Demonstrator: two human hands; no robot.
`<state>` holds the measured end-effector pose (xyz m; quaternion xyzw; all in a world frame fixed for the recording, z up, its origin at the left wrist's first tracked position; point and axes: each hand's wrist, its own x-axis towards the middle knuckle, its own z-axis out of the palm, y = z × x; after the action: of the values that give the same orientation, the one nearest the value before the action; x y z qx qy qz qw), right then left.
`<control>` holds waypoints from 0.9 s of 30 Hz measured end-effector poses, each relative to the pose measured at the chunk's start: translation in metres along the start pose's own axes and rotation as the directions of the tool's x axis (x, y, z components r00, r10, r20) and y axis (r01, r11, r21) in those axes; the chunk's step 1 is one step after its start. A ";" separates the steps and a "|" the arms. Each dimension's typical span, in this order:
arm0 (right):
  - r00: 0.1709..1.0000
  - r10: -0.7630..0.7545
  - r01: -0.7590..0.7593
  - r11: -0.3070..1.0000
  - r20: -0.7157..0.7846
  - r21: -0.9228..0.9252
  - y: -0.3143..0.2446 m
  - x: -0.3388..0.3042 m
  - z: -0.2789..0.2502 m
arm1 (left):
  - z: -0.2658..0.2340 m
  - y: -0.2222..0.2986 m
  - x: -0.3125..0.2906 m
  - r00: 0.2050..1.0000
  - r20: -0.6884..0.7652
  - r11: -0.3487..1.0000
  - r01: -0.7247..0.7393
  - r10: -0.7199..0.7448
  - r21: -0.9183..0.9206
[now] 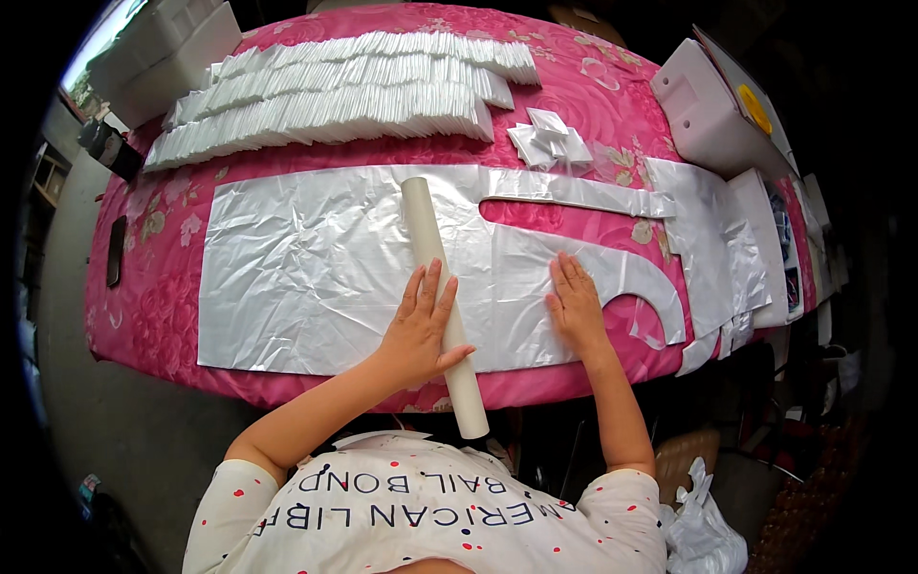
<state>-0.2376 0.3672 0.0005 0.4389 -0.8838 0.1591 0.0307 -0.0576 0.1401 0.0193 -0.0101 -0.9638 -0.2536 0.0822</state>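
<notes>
A thin white plastic sheet [296, 268] with curved cut-outs and strap-like parts at its right end is spread on the table. Across its middle lies a long cream-coloured tube [435, 234], slightly slanted, its near end sticking out past the table edge. My left hand [421, 330] rests flat on the tube and the sheet beside it, fingers spread and thumb across the tube. To the right, my right hand [574, 301] lies flat on the sheet by the curved cut-out, its fingers stretched out and holding nothing.
Rows of folded white packets [325, 110] line the far side, with a small loose pile of packets [550, 141] beside them. More white plastic sheets [708, 249] lie at the right. Foam boxes [712, 115] stand at the back right. A dark flat object [117, 251] lies far left on the pink tablecloth [158, 316].
</notes>
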 end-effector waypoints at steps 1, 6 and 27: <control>0.997 0.064 -0.067 0.996 -0.044 -0.051 0.027 -0.005 -0.007 | 0.001 0.004 0.005 1.000 -0.003 1.000 -0.010 0.010 0.006; 0.868 0.403 -0.457 0.877 -0.290 -0.151 0.138 -0.051 -0.028 | 0.004 0.017 0.021 0.996 0.028 0.996 -0.089 0.089 0.018; 0.980 -0.195 0.175 0.716 -0.048 0.676 -0.170 -0.008 -0.047 | -0.059 -0.044 -0.001 0.760 0.559 0.021 0.598 -0.331 -0.801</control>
<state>-0.1032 0.2918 0.0869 0.5081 -0.7173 0.4596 -0.1270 -0.0507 0.0730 0.0481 0.2315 -0.5363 -0.8002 -0.1359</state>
